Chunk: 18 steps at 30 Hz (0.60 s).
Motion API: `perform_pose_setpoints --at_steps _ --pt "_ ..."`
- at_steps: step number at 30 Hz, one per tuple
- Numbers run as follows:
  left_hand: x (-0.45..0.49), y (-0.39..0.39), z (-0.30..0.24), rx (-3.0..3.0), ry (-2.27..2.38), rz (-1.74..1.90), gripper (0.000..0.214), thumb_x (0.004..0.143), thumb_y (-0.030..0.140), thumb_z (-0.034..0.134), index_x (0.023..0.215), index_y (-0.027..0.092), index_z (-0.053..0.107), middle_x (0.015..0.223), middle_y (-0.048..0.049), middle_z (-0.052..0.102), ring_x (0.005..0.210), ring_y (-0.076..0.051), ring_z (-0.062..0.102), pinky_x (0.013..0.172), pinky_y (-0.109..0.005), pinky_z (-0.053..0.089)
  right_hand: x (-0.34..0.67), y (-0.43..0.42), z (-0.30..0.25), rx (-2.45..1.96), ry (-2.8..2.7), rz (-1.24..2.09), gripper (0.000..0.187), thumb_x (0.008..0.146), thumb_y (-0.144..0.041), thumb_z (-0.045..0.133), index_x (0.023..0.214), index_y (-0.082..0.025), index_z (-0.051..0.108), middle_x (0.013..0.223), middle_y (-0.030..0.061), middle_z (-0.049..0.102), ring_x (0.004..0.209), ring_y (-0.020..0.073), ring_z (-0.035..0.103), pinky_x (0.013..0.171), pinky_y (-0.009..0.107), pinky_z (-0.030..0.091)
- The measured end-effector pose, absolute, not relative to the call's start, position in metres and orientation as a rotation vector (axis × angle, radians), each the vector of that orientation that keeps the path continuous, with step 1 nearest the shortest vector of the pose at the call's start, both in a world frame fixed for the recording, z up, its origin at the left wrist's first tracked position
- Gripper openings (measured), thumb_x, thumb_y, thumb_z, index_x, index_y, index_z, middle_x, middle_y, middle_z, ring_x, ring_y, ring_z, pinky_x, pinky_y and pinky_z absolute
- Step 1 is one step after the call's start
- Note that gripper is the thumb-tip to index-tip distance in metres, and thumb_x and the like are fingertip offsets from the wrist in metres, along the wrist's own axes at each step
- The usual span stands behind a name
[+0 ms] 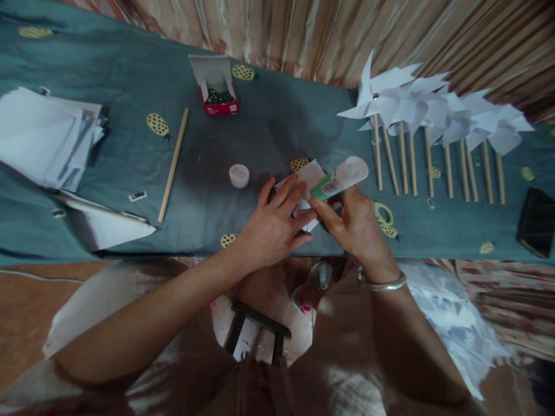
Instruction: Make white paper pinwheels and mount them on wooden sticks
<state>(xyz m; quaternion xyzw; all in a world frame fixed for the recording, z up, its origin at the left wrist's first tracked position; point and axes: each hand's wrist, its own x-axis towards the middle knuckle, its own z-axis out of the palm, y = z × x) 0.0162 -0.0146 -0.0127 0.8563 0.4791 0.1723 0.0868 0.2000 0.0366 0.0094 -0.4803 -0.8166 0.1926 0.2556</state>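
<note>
My right hand [353, 222] is closed round a green and white glue stick [336, 180], tilted with its lower end at a piece of white paper [313, 171]. Fingers spread, my left hand [277, 222] lies flat on that paper near the table's front edge. Both hands cover much of the sheet, so its full shape is hidden. A round white cap [239, 175] rests on the cloth to the left of my left hand. Just right of my right hand is a small roll of green tape [384, 214].
Several white paper pinwheels [416, 104] on wooden sticks lie at the right, with a dark phone [537, 222] beyond. A red box [219, 98] of small metal pieces stands open at the back. Leftward are a wooden stick [173, 164], stacked paper [47, 136] and a folded sheet [110, 222].
</note>
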Motion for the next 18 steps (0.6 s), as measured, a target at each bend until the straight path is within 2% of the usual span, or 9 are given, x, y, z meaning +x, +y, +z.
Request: perform_pose_setpoints --at_steps 5,11,18 --pt "0.0159 -0.0148 -0.0130 2.545 1.426 0.520 0.049 0.090 0.047 0.065 0.133 0.025 0.057 0.154 -0.0174 0.043 0.147 -0.040 0.030 0.116 -0.067 0.022 0.2020 0.0383 0.0069 -1.321 -2.213 0.458 0.034 0.091 -0.054 0.058 0.091 -0.020 0.059 0.072 0.0045 0.067 0.062 0.0211 0.062 0.059 0.034 0.047" --pt "0.0167 -0.0148 -0.0139 2.538 1.422 0.548 0.045 0.089 0.046 0.066 0.128 0.024 0.060 0.154 -0.0167 0.044 0.148 -0.039 0.030 0.117 -0.067 0.020 0.1972 0.0410 0.0043 -1.322 -2.192 0.441 0.032 0.092 -0.053 0.057 0.092 -0.021 0.059 0.074 0.0038 0.066 0.064 0.0207 0.061 0.060 0.034 0.048" --pt "0.0166 -0.0145 -0.0137 2.523 1.416 0.555 0.044 0.089 0.045 0.067 0.126 0.022 0.062 0.154 -0.0169 0.044 0.148 -0.040 0.028 0.117 -0.067 0.019 0.1960 0.0394 0.0088 -1.307 -2.194 0.544 0.028 0.091 -0.049 0.060 0.094 -0.021 0.059 0.072 0.0013 0.064 0.060 0.0183 0.058 0.058 0.032 0.046"
